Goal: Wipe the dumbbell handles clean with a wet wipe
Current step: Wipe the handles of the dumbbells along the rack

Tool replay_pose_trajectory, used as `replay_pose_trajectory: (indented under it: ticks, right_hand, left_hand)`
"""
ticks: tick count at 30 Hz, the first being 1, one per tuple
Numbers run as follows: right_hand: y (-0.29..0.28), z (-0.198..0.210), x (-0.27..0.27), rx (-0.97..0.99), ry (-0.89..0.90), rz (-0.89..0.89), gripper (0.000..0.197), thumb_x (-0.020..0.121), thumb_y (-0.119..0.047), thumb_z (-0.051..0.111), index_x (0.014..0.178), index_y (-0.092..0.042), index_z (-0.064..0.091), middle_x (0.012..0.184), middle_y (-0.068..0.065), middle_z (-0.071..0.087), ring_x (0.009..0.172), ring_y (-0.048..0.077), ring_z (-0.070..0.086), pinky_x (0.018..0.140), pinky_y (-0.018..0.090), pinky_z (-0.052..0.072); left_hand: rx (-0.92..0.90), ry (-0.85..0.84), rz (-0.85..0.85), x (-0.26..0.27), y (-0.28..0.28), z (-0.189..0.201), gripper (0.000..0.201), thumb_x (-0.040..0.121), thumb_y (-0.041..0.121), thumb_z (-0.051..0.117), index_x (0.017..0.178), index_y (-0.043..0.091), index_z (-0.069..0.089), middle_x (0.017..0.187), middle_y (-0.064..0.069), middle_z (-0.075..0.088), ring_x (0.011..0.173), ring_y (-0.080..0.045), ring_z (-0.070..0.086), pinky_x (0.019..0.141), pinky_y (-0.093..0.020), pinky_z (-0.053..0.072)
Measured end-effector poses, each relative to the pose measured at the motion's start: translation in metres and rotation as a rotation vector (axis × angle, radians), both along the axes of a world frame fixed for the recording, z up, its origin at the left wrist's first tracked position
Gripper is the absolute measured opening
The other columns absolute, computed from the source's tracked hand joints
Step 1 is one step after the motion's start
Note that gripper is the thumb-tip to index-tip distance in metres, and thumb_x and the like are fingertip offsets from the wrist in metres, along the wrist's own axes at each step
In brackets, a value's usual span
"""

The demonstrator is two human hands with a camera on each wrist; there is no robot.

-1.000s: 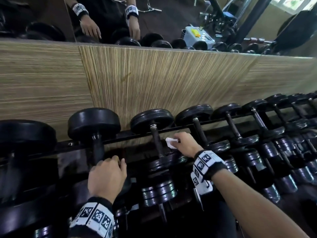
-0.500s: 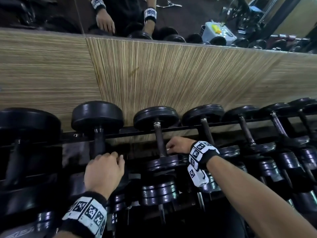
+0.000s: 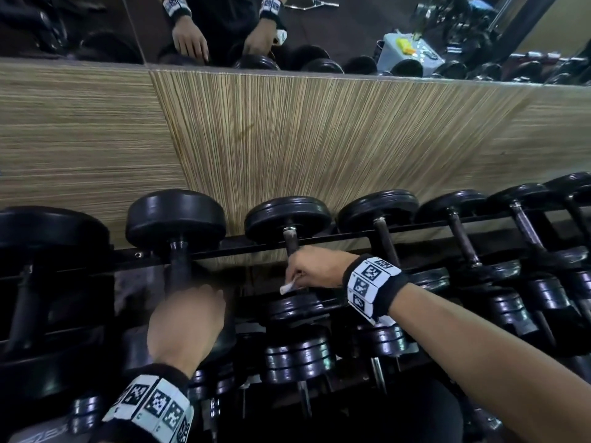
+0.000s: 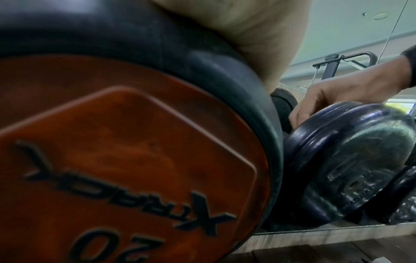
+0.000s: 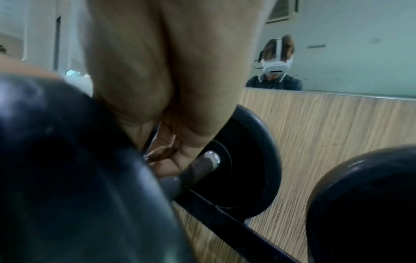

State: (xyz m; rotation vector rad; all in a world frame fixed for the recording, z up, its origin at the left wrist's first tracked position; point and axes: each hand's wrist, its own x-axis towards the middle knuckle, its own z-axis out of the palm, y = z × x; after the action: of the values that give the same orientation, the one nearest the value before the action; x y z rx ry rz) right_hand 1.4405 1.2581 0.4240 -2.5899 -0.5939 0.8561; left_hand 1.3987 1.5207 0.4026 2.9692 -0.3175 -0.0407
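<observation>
My right hand (image 3: 315, 270) grips the rusty handle (image 3: 291, 239) of the second dumbbell on the rack. A corner of the white wet wipe (image 3: 287, 287) sticks out under its fingers. In the right wrist view the curled fingers (image 5: 162, 153) wrap the handle (image 5: 200, 167) just short of the far black head (image 5: 252, 156). My left hand (image 3: 187, 318) lies over the near head of the larger dumbbell on the left, fingers curled over its edge below that handle (image 3: 179, 263). The left wrist view shows this head's orange end cap (image 4: 135, 160) and my right hand (image 4: 337, 96) beyond.
Black dumbbells (image 3: 460, 238) fill the rack (image 3: 351, 236) to the right, with a lower row (image 3: 297, 356) beneath my arms. A wood-grain wall panel (image 3: 303, 139) stands right behind the rack, with a mirror (image 3: 335, 30) above it.
My right hand moved left with the wipe, from beside the handle onto it, and closed round it. The left hand stayed on the large dumbbell's head.
</observation>
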Motion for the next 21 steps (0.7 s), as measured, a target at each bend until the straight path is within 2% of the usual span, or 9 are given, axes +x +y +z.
replay_pose_trajectory:
  ticks: [3, 5, 8, 10, 13, 16, 18, 21]
  right_hand:
    - [-0.009, -0.003, -0.001, 0.003, 0.049, 0.008, 0.020, 0.095, -0.022, 0.066, 0.105, -0.009, 0.077, 0.102, 0.005, 0.075, 0.093, 0.018, 0.067, 0.073, 0.013, 0.041]
    - [-0.018, -0.003, -0.003, 0.032, 0.056, -0.027, 0.019, 0.095, -0.020, 0.067, 0.106, -0.009, 0.077, 0.104, 0.004, 0.075, 0.093, 0.016, 0.067, 0.073, 0.011, 0.042]
    - [-0.031, -0.006, -0.006, 0.071, 0.086, -0.126, 0.017, 0.094, -0.020, 0.068, 0.106, -0.014, 0.078, 0.100, -0.004, 0.075, 0.082, 0.002, 0.063, 0.072, 0.006, 0.041]
    - [-0.043, -0.009, -0.009, 0.062, 0.118, -0.192, 0.017, 0.093, -0.027, 0.069, 0.103, -0.017, 0.079, 0.094, -0.007, 0.074, 0.077, 0.000, 0.060, 0.071, 0.009, 0.041]
    - [-0.052, -0.020, -0.009, -0.065, 0.109, -0.242, 0.025, 0.094, -0.036, 0.068, 0.098, -0.014, 0.078, 0.092, -0.001, 0.075, 0.081, 0.007, 0.062, 0.068, 0.016, 0.041]
    - [-0.044, -0.035, -0.005, -0.037, 0.134, -0.305, 0.018, 0.095, -0.019, 0.067, 0.095, -0.002, 0.075, 0.082, 0.004, 0.068, 0.076, 0.009, 0.056, 0.069, 0.020, 0.037]
    - [-0.037, -0.038, -0.002, -0.020, 0.160, -0.294, 0.016, 0.094, -0.011, 0.065, 0.094, 0.003, 0.073, 0.082, 0.009, 0.067, 0.075, 0.012, 0.054, 0.066, 0.020, 0.038]
    - [-0.039, -0.036, -0.001, -0.005, 0.171, -0.260, 0.016, 0.094, -0.012, 0.066, 0.095, 0.000, 0.075, 0.086, 0.006, 0.071, 0.070, 0.007, 0.056, 0.066, 0.010, 0.039]
  left_hand:
    - [-0.013, -0.006, 0.014, -0.001, 0.000, 0.003, 0.026, 0.081, 0.028, 0.074, 0.062, 0.016, 0.063, 0.048, 0.000, 0.055, 0.045, -0.024, 0.054, 0.047, -0.023, 0.021]
    - [-0.020, -0.002, 0.016, -0.001, -0.001, 0.004, 0.024, 0.080, 0.027, 0.075, 0.062, 0.016, 0.063, 0.047, 0.000, 0.055, 0.044, -0.024, 0.053, 0.047, -0.022, 0.020]
    - [-0.028, 0.005, 0.020, 0.000, 0.000, 0.004, 0.024, 0.080, 0.027, 0.075, 0.062, 0.016, 0.063, 0.047, 0.000, 0.054, 0.043, -0.024, 0.053, 0.047, -0.022, 0.021]
    - [-0.025, 0.014, 0.017, 0.001, 0.000, 0.003, 0.024, 0.080, 0.027, 0.075, 0.062, 0.016, 0.063, 0.047, 0.000, 0.054, 0.044, -0.025, 0.053, 0.047, -0.023, 0.024]
    - [-0.021, 0.024, 0.014, 0.001, -0.001, 0.001, 0.025, 0.078, 0.026, 0.076, 0.060, 0.015, 0.062, 0.046, -0.001, 0.054, 0.044, -0.026, 0.053, 0.048, -0.023, 0.024]
    - [-0.016, 0.025, 0.014, 0.002, 0.000, -0.001, 0.024, 0.081, 0.028, 0.074, 0.062, 0.016, 0.064, 0.048, 0.000, 0.055, 0.046, -0.024, 0.054, 0.047, -0.024, 0.026]
    - [-0.017, 0.022, 0.020, 0.002, 0.001, -0.003, 0.024, 0.082, 0.030, 0.072, 0.064, 0.017, 0.064, 0.049, 0.001, 0.056, 0.048, -0.023, 0.055, 0.047, -0.024, 0.028]
    - [-0.027, 0.016, 0.024, 0.002, 0.002, -0.004, 0.024, 0.084, 0.032, 0.069, 0.065, 0.018, 0.065, 0.049, 0.003, 0.056, 0.048, -0.021, 0.054, 0.046, -0.023, 0.027]
